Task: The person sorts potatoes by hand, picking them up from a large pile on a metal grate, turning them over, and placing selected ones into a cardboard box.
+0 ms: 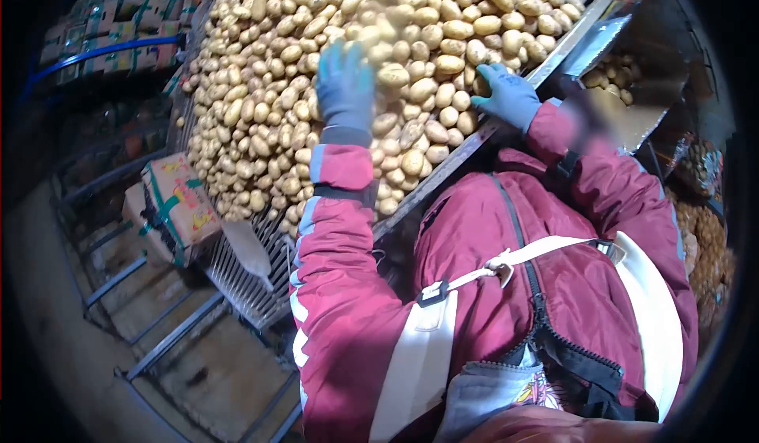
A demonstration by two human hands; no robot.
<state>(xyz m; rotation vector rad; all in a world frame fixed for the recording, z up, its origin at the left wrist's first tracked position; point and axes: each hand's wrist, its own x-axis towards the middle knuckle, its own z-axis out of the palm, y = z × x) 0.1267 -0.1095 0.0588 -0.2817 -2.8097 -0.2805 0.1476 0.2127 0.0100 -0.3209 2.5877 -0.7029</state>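
Note:
A wide heap of potatoes (261, 111) covers a slatted metal sorting table in front of me. My left hand (345, 87), in a blue-grey and teal glove, reaches over the middle of the heap. Its fingers are stretched out, slightly smeared, and I see no potato held in them. Near the table's right edge, my right hand (510, 96) wears a matching glove and touches or hovers just over the outer potatoes. Its thumb and fingers are apart, with nothing gripped. What lies under either palm is hidden.
A metal rail (443, 172) borders the table on my side. Bare slats (251, 285) show at lower left, beside a taped cardboard box (186, 206) and a pale flat piece (247, 251). At right, an open carton (644, 119) holds potatoes. Stacked boxes (118, 16) stand upper left.

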